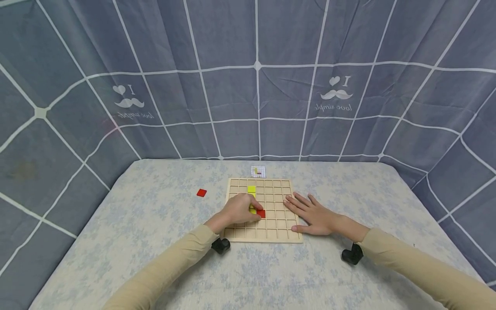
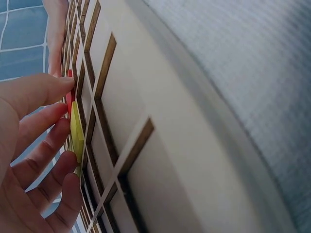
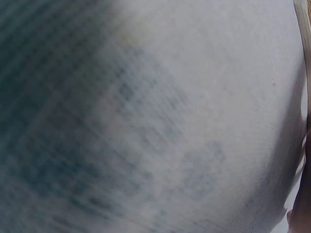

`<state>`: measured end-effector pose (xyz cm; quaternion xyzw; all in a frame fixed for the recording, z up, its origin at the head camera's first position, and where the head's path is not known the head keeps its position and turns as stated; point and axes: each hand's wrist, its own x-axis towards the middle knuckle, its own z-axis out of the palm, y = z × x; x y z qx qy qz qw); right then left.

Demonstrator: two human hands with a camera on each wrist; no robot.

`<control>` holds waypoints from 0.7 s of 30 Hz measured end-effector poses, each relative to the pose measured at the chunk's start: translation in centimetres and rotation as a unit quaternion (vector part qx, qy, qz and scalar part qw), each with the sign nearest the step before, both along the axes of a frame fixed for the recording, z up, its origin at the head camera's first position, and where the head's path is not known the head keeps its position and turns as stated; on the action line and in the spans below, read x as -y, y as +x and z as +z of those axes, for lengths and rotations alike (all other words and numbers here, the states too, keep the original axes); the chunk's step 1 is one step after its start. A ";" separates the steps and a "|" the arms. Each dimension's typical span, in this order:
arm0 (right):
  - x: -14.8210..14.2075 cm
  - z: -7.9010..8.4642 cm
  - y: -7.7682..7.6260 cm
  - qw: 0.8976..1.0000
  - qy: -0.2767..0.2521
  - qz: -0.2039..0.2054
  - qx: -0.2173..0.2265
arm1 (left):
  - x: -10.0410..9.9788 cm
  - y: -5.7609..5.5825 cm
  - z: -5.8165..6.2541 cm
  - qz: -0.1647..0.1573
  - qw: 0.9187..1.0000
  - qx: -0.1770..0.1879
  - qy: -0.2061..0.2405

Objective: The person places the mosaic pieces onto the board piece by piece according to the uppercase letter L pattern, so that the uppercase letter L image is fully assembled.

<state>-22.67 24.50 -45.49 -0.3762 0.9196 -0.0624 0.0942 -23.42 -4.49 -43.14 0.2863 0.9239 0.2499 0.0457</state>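
Observation:
A square wooden grid board (image 1: 277, 234) lies flat on the cloth. Over its left half my left hand (image 1: 237, 209) pinches a red square tile (image 1: 261, 214) between thumb and forefinger, at a cell near the middle. The left wrist view shows the red tile (image 2: 69, 86) between those fingertips, with a yellow tile (image 2: 76, 128) beside it and the other fingers loosely bent. Yellow tiles (image 1: 251, 189) run down one column, partly hidden by this hand. My right hand (image 1: 315, 216) rests with spread fingers on the board's right edge.
Left of the board, a loose red tile (image 1: 201, 193) lies on the patterned tablecloth (image 1: 166, 202). Beyond the board's far edge is a small printed grid card (image 1: 258, 172) with coloured cells. A grey-blue curtain (image 1: 228, 94) surrounds the table's back and sides.

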 end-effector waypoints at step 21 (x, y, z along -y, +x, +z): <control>0.0 0.1 0.1 1.000 -0.003 0.002 -0.009 | 5.9 -0.8 0.7 0.061 0.993 -0.012 0.100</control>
